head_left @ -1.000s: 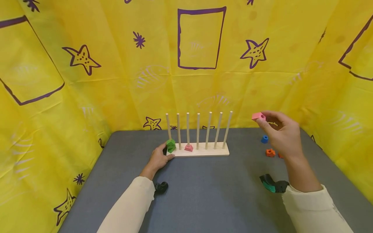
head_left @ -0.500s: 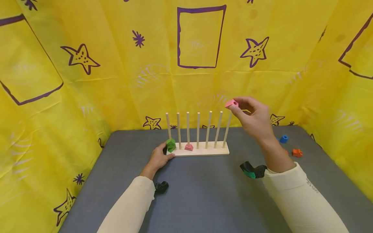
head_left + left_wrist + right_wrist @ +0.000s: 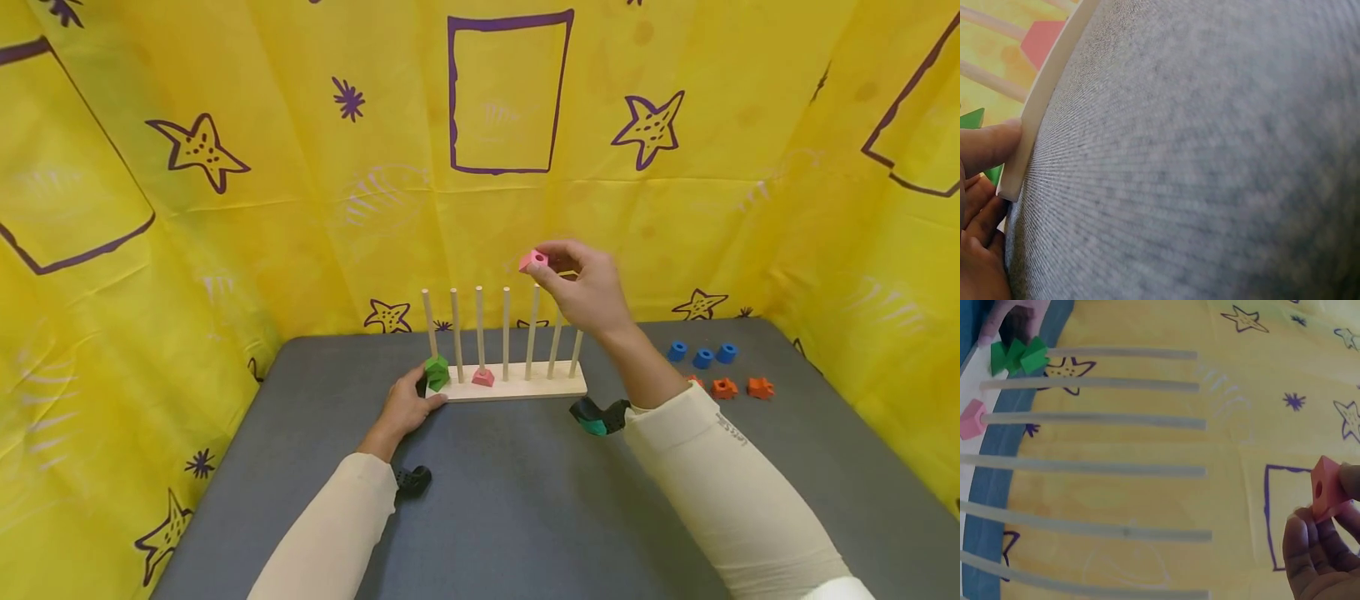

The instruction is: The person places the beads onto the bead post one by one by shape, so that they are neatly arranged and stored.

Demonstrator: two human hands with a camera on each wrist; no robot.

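My left hand (image 3: 405, 407) grips the left end of a wooden peg board (image 3: 525, 387), thumb on its front edge. Several upright pegs rise from this base. Green zigzag-edged blocks (image 3: 1019, 356) are stacked on the leftmost peg, beside my left fingers. A pink block (image 3: 483, 377) with slanted sides sits at the foot of the third peg. Above the peg tops, my right hand (image 3: 592, 292) pinches another pink block (image 3: 1327, 487) between thumb and fingers. The hole through it shows in the right wrist view. In the head view that hand and forearm cover parts of the rightmost pegs.
Three blue cylinders (image 3: 702, 358) with holes stand at the table's back right. In front of them lie orange notched blocks (image 3: 760, 387), one partly behind the right sleeve. Yellow patterned cloth (image 3: 300, 250) hangs behind and beside the grey table (image 3: 487, 517).
My right hand has carried the pink block left, from the right side of the table to above the pegs. My left hand has stayed at the board's end.
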